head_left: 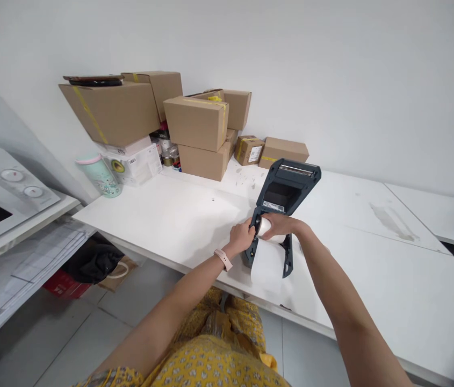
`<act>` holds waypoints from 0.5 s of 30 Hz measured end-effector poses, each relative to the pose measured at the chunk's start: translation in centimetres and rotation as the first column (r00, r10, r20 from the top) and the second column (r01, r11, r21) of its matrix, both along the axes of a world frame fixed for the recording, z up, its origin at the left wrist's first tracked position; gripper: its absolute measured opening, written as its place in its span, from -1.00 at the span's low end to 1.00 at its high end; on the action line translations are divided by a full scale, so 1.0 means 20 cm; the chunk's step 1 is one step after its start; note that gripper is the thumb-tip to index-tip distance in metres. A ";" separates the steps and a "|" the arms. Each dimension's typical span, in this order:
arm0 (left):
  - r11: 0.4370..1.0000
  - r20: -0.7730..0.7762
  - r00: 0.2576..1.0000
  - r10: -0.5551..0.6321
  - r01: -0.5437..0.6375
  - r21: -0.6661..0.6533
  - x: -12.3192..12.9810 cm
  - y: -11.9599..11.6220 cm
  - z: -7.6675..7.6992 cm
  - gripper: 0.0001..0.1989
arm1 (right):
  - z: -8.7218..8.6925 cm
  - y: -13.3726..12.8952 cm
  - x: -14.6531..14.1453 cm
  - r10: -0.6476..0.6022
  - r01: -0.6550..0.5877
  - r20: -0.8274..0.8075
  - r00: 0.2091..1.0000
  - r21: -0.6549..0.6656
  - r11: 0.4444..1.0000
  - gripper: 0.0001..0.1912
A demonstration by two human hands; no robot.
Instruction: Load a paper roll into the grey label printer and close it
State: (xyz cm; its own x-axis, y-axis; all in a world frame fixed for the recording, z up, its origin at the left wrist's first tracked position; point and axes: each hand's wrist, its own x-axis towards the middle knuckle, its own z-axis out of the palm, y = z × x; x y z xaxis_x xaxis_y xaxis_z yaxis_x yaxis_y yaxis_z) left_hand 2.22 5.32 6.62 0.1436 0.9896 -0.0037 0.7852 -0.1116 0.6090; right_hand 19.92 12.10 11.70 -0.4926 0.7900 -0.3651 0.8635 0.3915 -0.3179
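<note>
A dark label printer (285, 192) stands on the white table with its lid tilted up and back. My left hand (242, 237) grips the printer's left side wall, its thumb near the black holder inside. The fingers of my right hand (279, 224) are wrapped over a white paper roll (265, 226) within the printer's body, hiding part of it. From the roll, a strip of blank white paper (267, 262) runs out over the printer's front and onto the table.
Stacked cardboard boxes (198, 123) sit along the wall at the back left, with smaller boxes (283, 151) behind the printer. A mint tumbler (100, 174) stands by the table's left end. Further left, a microwave (13, 183) rests on a shelf.
</note>
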 end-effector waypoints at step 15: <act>1.000 0.108 0.994 0.014 -0.014 0.002 -0.01 0.01 -0.02 -0.56 | 0.23 -0.14 0.08 -0.123 0.489 -0.657 0.744 0.411 0.769 -0.49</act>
State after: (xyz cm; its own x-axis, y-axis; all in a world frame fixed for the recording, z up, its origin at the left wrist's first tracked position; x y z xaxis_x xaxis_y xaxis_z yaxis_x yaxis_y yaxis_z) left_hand 2.08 5.45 6.14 0.1293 0.9915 0.0141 0.7162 -0.1032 0.6903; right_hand 21.51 9.28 16.27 -0.1462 0.8971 0.4169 0.6895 0.3946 -0.6074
